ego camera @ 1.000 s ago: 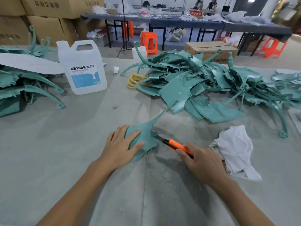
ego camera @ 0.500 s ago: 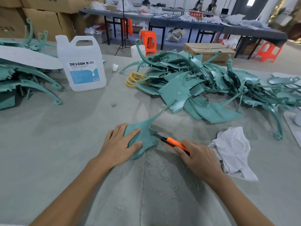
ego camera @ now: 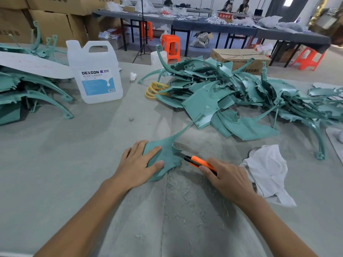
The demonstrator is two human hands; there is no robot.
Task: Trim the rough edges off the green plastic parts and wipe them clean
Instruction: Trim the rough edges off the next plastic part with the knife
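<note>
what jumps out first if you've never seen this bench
An orange utility knife in the right hand meets the flat green plastic part that the left hand presses down, front centre. Behind sprawls a heap of green plastic parts, with a white plastic jug back left.

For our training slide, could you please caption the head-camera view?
Left hand presses a green part on the table; right hand holds an orange knife to its edge.
</note>
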